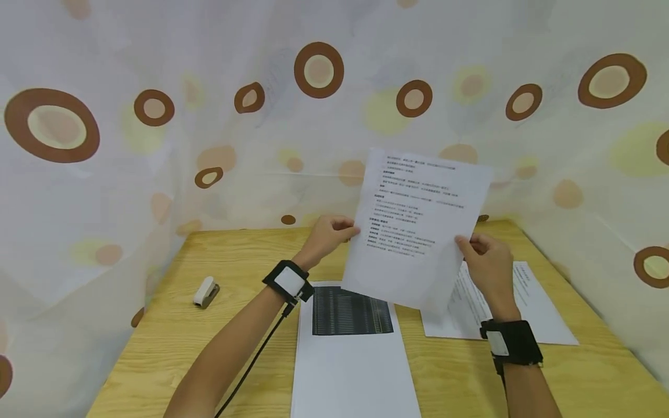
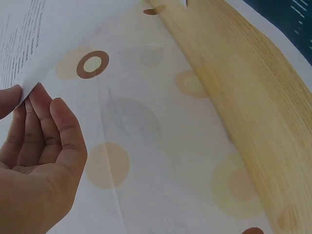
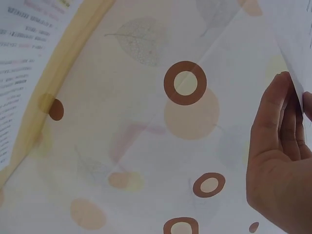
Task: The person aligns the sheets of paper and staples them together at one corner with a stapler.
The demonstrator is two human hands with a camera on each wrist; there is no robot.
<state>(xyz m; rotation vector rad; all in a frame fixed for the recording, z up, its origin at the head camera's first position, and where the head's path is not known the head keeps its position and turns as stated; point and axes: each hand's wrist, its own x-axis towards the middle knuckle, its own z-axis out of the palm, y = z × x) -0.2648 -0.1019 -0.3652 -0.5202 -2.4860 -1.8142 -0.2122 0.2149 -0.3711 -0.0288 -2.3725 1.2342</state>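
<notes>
A printed sheet of paper (image 1: pixel 413 226) is held up above the table, its text side toward the head camera. My left hand (image 1: pixel 330 237) pinches its left edge between thumb and fingers, and my right hand (image 1: pixel 487 264) pinches the right edge. In the left wrist view the left hand (image 2: pixel 41 146) has the paper (image 2: pixel 53 34) between thumb and fingertips. The right wrist view shows the right hand (image 3: pixel 280 146) at the paper's edge, the thumb partly cut off. Below the raised sheet lies a white paper (image 1: pixel 355 371) with a dark printed block (image 1: pixel 352 313).
More printed paper (image 1: pixel 538 307) lies at the right of the wooden table (image 1: pixel 251 360), partly behind the right hand. A small white and grey stapler (image 1: pixel 206 292) sits on the left. Behind the table hangs a patterned curtain (image 1: pixel 292 133). A black cable (image 1: pixel 253 363) runs from the left wrist.
</notes>
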